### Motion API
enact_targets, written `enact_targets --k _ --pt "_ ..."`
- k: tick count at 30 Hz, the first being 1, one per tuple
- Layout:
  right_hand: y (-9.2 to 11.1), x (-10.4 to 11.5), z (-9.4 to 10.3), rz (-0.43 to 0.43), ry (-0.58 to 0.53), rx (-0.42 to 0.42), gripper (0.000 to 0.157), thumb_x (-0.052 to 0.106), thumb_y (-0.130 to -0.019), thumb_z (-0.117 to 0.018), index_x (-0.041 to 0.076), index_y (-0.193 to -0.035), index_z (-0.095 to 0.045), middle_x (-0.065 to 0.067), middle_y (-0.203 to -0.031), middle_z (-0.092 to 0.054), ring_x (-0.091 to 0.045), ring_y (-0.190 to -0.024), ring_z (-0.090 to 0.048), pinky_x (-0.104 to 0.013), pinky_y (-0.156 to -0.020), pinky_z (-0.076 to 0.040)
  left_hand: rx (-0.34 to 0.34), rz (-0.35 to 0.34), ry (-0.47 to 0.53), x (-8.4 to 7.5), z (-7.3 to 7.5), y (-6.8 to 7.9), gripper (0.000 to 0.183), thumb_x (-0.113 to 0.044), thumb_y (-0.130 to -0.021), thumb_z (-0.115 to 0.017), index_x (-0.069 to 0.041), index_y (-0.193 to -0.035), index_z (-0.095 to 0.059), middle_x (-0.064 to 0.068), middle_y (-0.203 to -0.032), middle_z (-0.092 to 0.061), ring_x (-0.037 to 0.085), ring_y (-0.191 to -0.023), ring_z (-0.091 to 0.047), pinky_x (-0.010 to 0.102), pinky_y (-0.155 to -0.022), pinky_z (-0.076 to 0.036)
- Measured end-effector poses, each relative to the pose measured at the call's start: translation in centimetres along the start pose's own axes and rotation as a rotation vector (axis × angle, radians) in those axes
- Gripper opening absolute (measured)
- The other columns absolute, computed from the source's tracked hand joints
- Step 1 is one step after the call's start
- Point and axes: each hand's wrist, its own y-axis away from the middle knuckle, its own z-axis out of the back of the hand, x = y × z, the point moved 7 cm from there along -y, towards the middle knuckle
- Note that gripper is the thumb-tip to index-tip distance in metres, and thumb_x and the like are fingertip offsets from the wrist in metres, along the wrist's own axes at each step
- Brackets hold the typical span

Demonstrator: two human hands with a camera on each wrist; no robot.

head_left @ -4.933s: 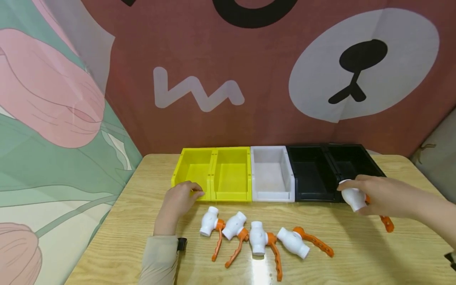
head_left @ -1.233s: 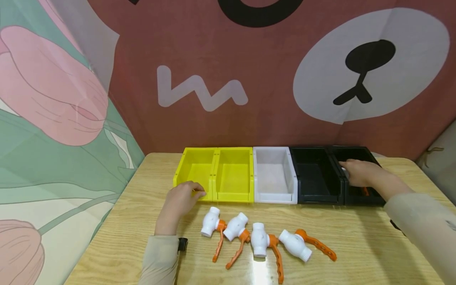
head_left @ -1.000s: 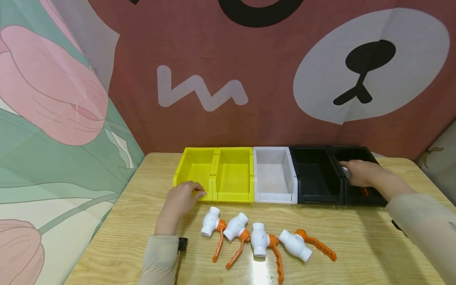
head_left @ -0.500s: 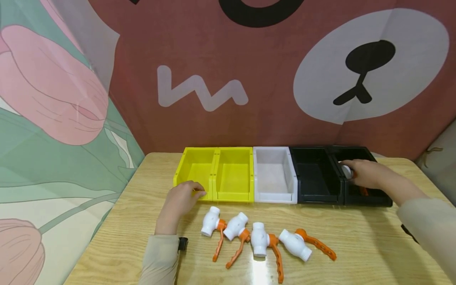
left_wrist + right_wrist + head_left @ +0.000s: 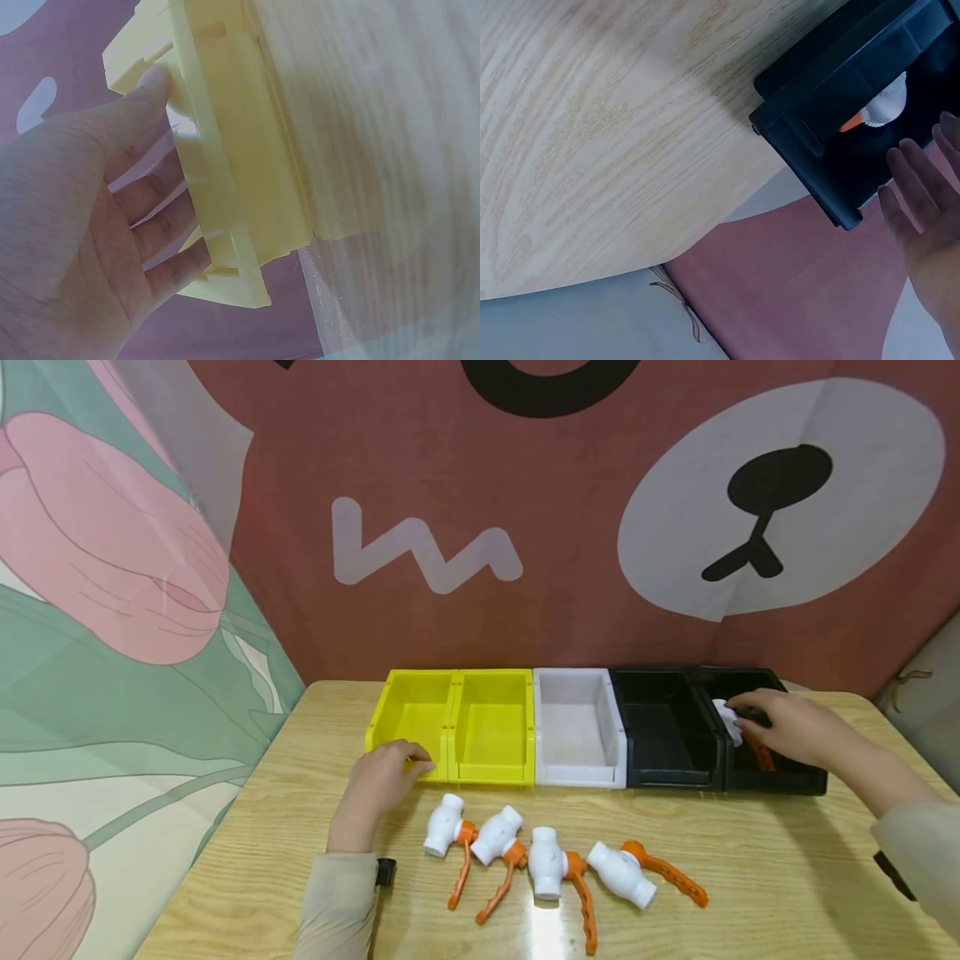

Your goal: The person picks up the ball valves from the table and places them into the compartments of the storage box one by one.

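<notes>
In the head view, my left hand [image 5: 386, 777] rests at the front lip of the leftmost yellow bin [image 5: 371, 718]. Seen from the left wrist, its relaxed fingers reach behind the yellow lip [image 5: 217, 180] and the thumb touches the edge. My right hand [image 5: 798, 722] is over the rightmost black bin [image 5: 780, 785], fingers spread. A white ball valve [image 5: 727, 722] with an orange lever [image 5: 761, 753] lies in that bin beside the fingertips. From the right wrist, the loosely extended fingers [image 5: 911, 180] stand apart from the valve [image 5: 887, 103], partly hidden by the bin wall.
Several white ball valves with orange levers, such as this valve [image 5: 546, 864], lie in a row on the wooden table [image 5: 262, 860]. Between the right hand's bin and the yellow ones stand another black bin [image 5: 667, 781] and a white bin [image 5: 577, 777]. A printed curtain [image 5: 450, 627] hangs behind.
My right hand carried a ball valve from in front of the bins into the rightmost black bin, released it and drew back slightly to the right. The left hand stayed put.
</notes>
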Motion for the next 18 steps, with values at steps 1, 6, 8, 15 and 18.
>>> enact_targets --k 1,6,8,15,18 --pt "0.1 0.1 0.2 -0.002 0.001 -0.007 0.038 0.014 -0.096 -0.063 -0.007 -0.128 -0.059 -0.032 -0.121 -0.058 -0.039 -0.093 -0.064 -0.055 -0.072 -0.052 0.0 0.0 0.002 0.0 0.0 0.0 0.017 -0.03 -0.094 -0.069 -0.017 -0.102 -0.076 0.0 -0.1 -0.069 0.021 -0.086 -0.066 0.04 -0.074 -0.055" --pt "0.9 1.0 0.9 0.021 0.01 -0.06 0.037 0.015 -0.096 -0.066 -0.006 -0.126 -0.061 -0.03 -0.119 -0.06 -0.041 -0.096 -0.064 -0.056 -0.074 -0.052 -0.001 0.001 0.004 0.0 0.0 0.0 0.016 -0.03 -0.094 -0.07 -0.017 -0.102 -0.076 -0.001 -0.099 -0.069 0.02 -0.086 -0.066 0.039 -0.074 -0.055" --pt "1.3 1.6 1.2 0.055 0.016 -0.102 0.034 0.013 -0.094 -0.068 -0.005 -0.123 -0.064 -0.028 -0.117 -0.062 -0.04 -0.096 -0.064 -0.057 -0.075 -0.052 0.002 0.002 0.004 0.0 0.0 0.0 0.016 -0.03 -0.094 -0.07 -0.017 -0.102 -0.076 -0.001 -0.1 -0.069 0.021 -0.087 -0.066 0.04 -0.075 -0.055" --pt "2.9 3.7 2.4 0.131 0.041 -0.233 0.031 0.007 -0.086 -0.075 0.001 -0.116 -0.068 -0.022 -0.114 -0.065 -0.037 -0.092 -0.066 -0.055 -0.07 -0.054 0.004 0.008 0.006 0.0 0.0 0.0 0.017 -0.03 -0.094 -0.07 -0.016 -0.102 -0.076 0.0 -0.101 -0.069 0.022 -0.089 -0.066 0.041 -0.076 -0.055" --pt "3.5 4.3 2.6 0.132 0.039 -0.25 0.034 0.006 -0.085 -0.076 0.001 -0.117 -0.067 -0.022 -0.114 -0.065 -0.032 -0.086 -0.066 -0.053 -0.067 -0.054 0.004 0.006 0.006 0.0 0.0 0.0 0.017 -0.03 -0.094 -0.07 -0.016 -0.102 -0.076 0.0 -0.101 -0.07 0.022 -0.088 -0.066 0.04 -0.076 -0.055"
